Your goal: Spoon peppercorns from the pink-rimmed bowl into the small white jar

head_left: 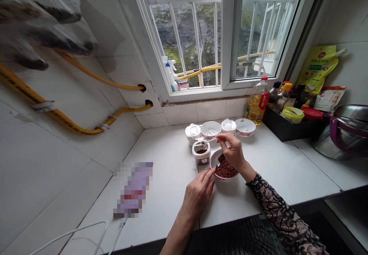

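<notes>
My right hand (232,152) pinches the handle of a small white spoon (212,140). The spoon's bowl end is over the mouth of an open white-rimmed jar (194,153), which has dark red grains inside. Just right of the jar stands a bowl (213,160), white inside with a pink outside, holding many dark red-brown grains that look like Sichuan peppercorns (226,169). My left hand (198,191) grips the bowl's near left rim with its fingertips. My right hand and wrist hide part of the bowl's right side.
Behind stand two white lidded jars (192,131) (229,125) and two floral bowls (211,129) (245,127). An oil bottle (257,107) and a black condiment box (277,126) are at the right, beside a steel pot (327,142). A blurred purple object (135,190) with a cable lies left.
</notes>
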A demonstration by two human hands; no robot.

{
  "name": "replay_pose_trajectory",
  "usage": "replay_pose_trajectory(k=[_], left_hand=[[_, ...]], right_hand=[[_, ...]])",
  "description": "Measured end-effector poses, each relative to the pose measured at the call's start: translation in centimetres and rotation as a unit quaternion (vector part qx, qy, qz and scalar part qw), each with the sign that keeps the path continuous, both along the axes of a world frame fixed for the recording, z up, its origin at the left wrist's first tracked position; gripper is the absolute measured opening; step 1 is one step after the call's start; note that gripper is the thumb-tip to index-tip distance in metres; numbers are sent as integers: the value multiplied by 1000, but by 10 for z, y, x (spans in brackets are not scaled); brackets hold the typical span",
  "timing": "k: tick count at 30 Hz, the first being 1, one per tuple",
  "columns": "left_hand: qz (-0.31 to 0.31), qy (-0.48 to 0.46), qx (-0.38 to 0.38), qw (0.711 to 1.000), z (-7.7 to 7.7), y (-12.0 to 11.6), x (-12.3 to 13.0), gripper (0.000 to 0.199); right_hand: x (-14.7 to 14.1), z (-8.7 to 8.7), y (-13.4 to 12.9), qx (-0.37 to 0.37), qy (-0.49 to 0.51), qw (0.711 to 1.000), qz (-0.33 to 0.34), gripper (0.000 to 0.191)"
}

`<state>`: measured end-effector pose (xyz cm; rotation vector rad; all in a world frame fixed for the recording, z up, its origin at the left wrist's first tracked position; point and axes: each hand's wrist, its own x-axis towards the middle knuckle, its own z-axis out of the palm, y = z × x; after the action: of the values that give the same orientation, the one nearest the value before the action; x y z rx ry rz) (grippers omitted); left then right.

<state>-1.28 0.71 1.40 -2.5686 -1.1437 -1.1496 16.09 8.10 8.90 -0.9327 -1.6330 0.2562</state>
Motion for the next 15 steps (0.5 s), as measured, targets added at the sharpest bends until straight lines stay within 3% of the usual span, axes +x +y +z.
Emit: replay_pose_trajectory(k=[3,6,9,15], left_hand=[[0,-4,3,1000,0,0,0,34],[-2,-2,2,1000,1,0,1,33],[-1,-1,3,1000,1,0,1,32],[-3,-3,-2,1000,0,0,1,31]], right_hand=[[-1,-4,0,80,-106,990,37,20],[5,-3,-1,121,-104,987,23,18],[21,2,-1,80,-67,994,-11,15],[49,-3,3,-45,-110,992,48,17]])
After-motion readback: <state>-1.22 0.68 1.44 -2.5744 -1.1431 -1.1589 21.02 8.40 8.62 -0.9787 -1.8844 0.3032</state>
